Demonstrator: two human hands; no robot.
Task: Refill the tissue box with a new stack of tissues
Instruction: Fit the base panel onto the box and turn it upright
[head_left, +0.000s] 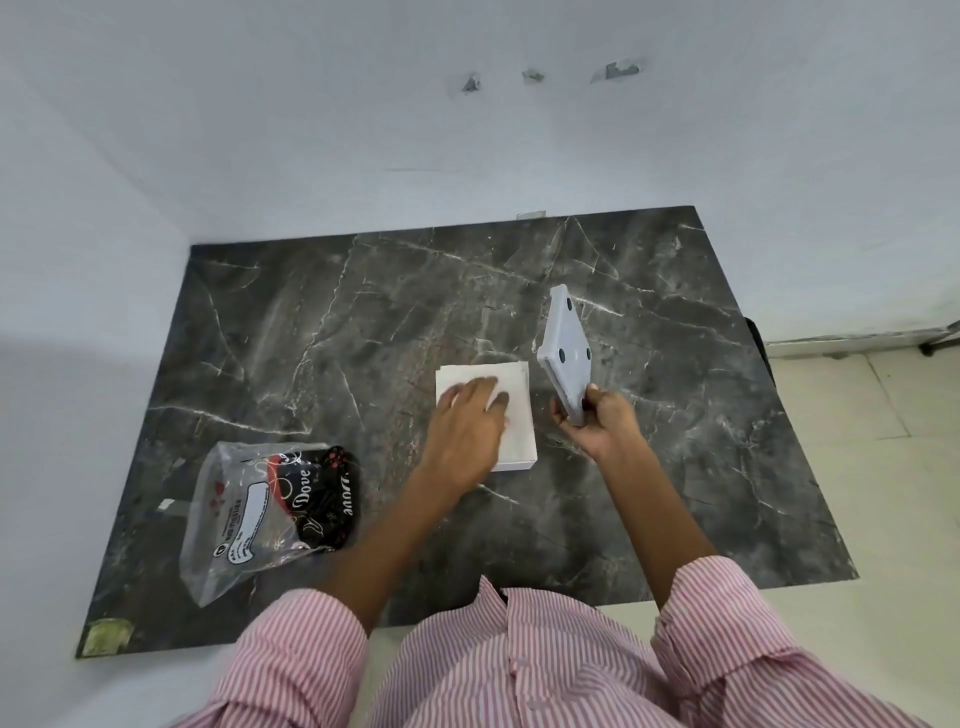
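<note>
Head view: one camera looks down on a dark marbled table (363, 322).
Left hand (467, 421): lies flat on the tissue stack (517, 436), fingers (485, 392) straight and slightly spread, pressing down and gripping nothing.
Tissue stack: white, lying directly under the left fingers. Its bare part shows just right of and nearer than the fingertips. It looks nearly square, so I see no clear long axis.
Right hand (602, 423): fingers (592, 392) and thumb curl round the lower corner of the gray box panel (566, 353).
Gray box panel: a flat square with dark round pads, held on edge and tilted, rising up and away from the right fingers. It is just right of the stack and apart from it.
Key relation: the stack lies just left of the right fingers. The left hand is the nearer one, since it is already on the stack.
Rest of box: not visible.
Writing: a clear plastic wrapper (270, 514) lies well left of the left fingers and reads "Dove" twice, once inverted. Its white label's small print is too small to read.
</note>
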